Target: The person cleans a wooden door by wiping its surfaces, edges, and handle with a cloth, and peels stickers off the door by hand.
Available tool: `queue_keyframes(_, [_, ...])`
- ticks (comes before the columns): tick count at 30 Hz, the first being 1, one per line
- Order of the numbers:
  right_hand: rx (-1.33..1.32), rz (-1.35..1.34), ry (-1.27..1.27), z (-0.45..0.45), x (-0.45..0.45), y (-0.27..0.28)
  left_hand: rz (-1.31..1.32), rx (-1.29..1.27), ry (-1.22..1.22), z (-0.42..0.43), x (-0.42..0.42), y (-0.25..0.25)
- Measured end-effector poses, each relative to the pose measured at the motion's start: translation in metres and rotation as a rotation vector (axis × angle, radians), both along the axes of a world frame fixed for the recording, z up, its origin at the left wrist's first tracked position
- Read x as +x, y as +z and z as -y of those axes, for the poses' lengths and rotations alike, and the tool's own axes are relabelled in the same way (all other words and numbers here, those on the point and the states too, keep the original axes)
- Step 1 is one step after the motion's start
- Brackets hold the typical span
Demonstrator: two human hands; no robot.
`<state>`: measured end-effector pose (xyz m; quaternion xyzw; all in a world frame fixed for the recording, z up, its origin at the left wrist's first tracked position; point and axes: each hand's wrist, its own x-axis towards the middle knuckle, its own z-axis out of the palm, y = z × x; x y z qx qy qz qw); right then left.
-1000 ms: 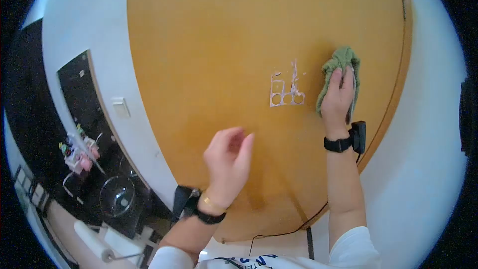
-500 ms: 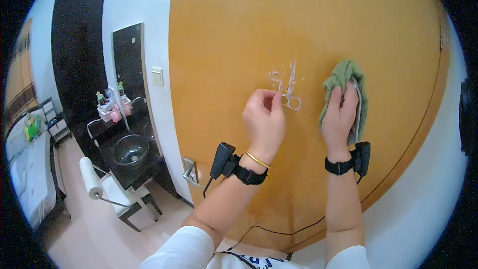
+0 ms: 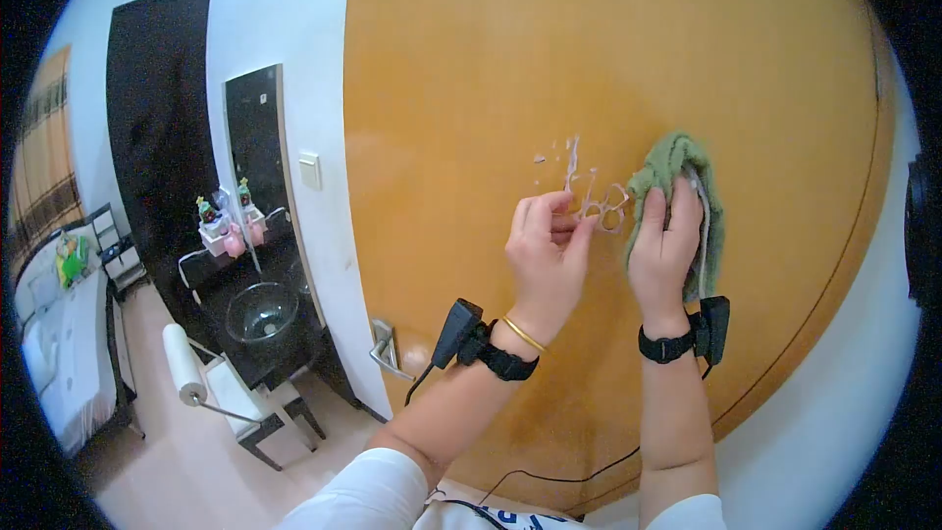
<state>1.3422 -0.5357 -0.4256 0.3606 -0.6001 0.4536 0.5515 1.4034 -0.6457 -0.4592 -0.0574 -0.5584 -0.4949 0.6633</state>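
Note:
My left hand [image 3: 549,250] pinches the edge of a thin, pale sticker remnant [image 3: 606,210] with round holes, which hangs out to the right of my fingertips in front of the wooden door [image 3: 471,88]. Above my fingers, a whitish strip of residue [image 3: 573,162] and several small flecks still stick to the door. Just to the right, my right hand [image 3: 667,250] holds a folded green cloth [image 3: 677,152] at the door, with a pale edge showing along the cloth's right side.
A metal door handle [image 3: 386,351] is at the door's lower left. Further left are a light switch [image 3: 310,171], a glass basin [image 3: 262,312] on a dark counter, a white chair [image 3: 235,397] and a bed [image 3: 78,353]. A black cable runs low across the door.
My left hand has moved up to the pale sticker and gripped it; its ringed part has lifted and shifted right. The view has turned left. The cloth is still in my right hand.

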Motion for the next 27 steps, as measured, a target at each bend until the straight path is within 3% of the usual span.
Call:
queue_keyframes(2, [-0.007, 0.001, -0.022, 0.000, -0.005, -0.002, 0.014, 0.010, -0.077, 0.000, -0.007, 0.003])
queue_keyframes(5, [-0.021, 0.007, -0.073, 0.002, -0.013, -0.009, 0.076, -0.220, 0.033, 0.013, -0.018, 0.002])
queue_keyframes(8, [-0.055, -0.009, -0.106, 0.004, -0.015, -0.012, -0.145, -0.263, 0.142, 0.042, -0.025, -0.005])
queue_keyframes(11, [-0.081, 0.022, -0.098, 0.008, -0.023, -0.012, 0.041, 0.220, -0.436, 0.070, -0.011, -0.005])
queue_keyframes(17, [-0.127, 0.032, -0.181, 0.019, -0.028, -0.009, 0.054, -0.276, -0.083, 0.079, -0.038, -0.005])
queue_keyframes(21, [-0.118, 0.068, -0.178, 0.020, -0.028, -0.011, 0.225, -0.293, -0.041, 0.073, -0.045, 0.007])
queue_keyframes(27, [-0.121, 0.055, -0.206, 0.021, -0.034, -0.014, 0.051, -0.423, 0.121, 0.078, -0.071, 0.003])
